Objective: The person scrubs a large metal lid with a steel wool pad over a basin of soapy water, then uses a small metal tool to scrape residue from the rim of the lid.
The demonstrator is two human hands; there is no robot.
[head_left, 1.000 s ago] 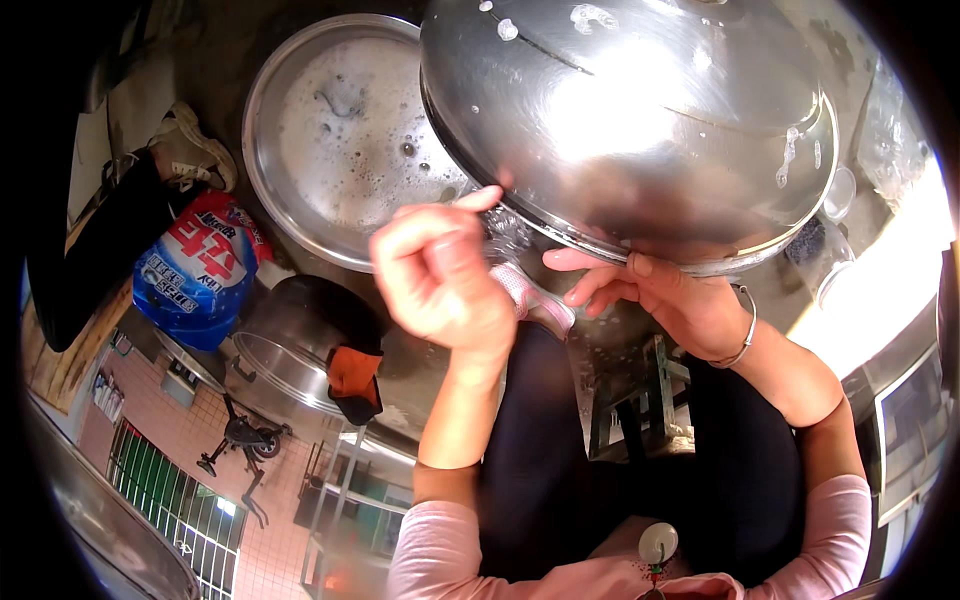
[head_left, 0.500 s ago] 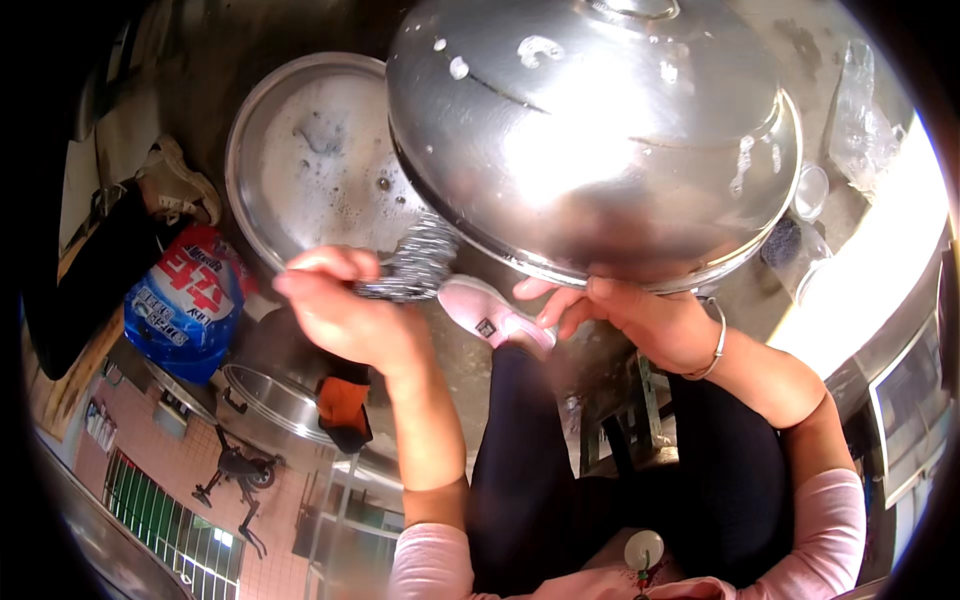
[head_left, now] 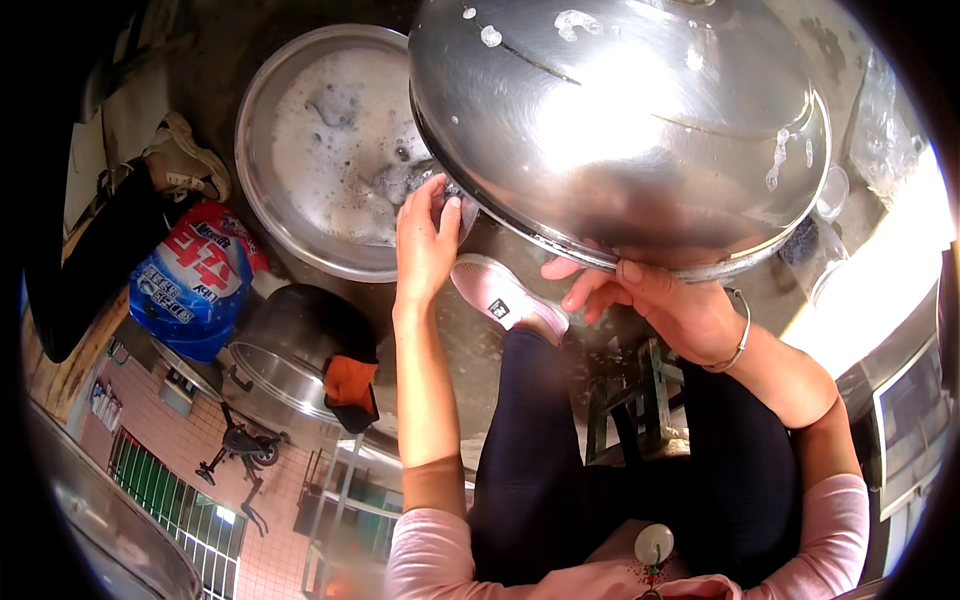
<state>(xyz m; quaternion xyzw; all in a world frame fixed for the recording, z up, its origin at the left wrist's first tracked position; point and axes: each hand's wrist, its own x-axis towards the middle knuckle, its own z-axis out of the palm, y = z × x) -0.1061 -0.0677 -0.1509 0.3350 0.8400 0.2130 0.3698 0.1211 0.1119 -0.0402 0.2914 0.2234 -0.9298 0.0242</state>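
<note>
My right hand (head_left: 680, 312) grips the near rim of a large domed steel lid (head_left: 620, 140), thumb on the outside and fingers under the edge. White foam spots and streaks cling to its shiny surface. The lid is held tilted, and its top runs out of the picture. At the right side of a wide metal basin (head_left: 262, 215) of cloudy, sudsy water, my left hand (head_left: 428, 235) reaches in with fingers curled. A grey steel wool scourer (head_left: 398, 180) shows at those fingers, partly hidden by them and the water.
Left of my left arm stand a dark pot (head_left: 310, 325) with an orange cloth (head_left: 350, 381) on its rim and a blue-and-red detergent bag (head_left: 195, 285). Another person's shoe (head_left: 187, 160) is at far left. Clear plastic (head_left: 880, 130) and a cup (head_left: 832, 193) lie at right.
My left hand has moved forward with the scourer, from in front of the basin into its water. The lid, in my right hand, appears slightly farther right in view.
</note>
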